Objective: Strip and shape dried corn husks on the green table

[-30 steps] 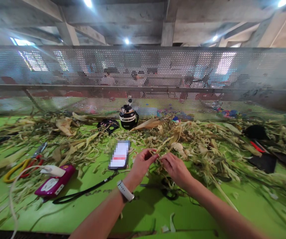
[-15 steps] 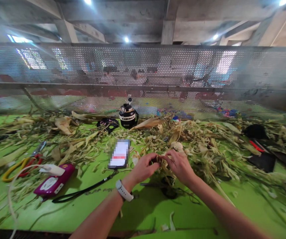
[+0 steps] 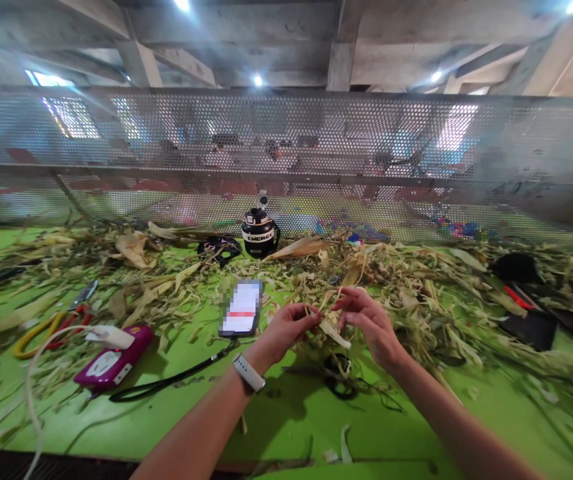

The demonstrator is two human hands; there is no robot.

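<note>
My left hand (image 3: pixel 286 330), with a white watch band (image 3: pixel 249 372) at its wrist, pinches a strip of dried corn husk (image 3: pixel 335 333). The pale strip hangs from its fingertips toward the right. Just right of it, my right hand (image 3: pixel 372 328) has its fingers apart and bent, close to the strip; nothing shows held in it. Below the hands a black looped object (image 3: pixel 339 377) lies on the green table (image 3: pixel 286 433); its kind is unclear. Loose husk strips (image 3: pixel 406 280) are heaped behind and to the right of my hands.
A phone (image 3: pixel 240 308) with a black strap lies left of my hands. Farther left are a purple power strip (image 3: pixel 114 363) with a white plug and scissors (image 3: pixel 46 333) with yellow and red handles. A black bottle (image 3: pixel 259 233) stands before a perforated metal screen (image 3: pixel 286 133).
My right hand has come away from the left hand's fingertips and its fingers have spread. The husk strip now shows hanging from my left hand. The view has shifted slightly.
</note>
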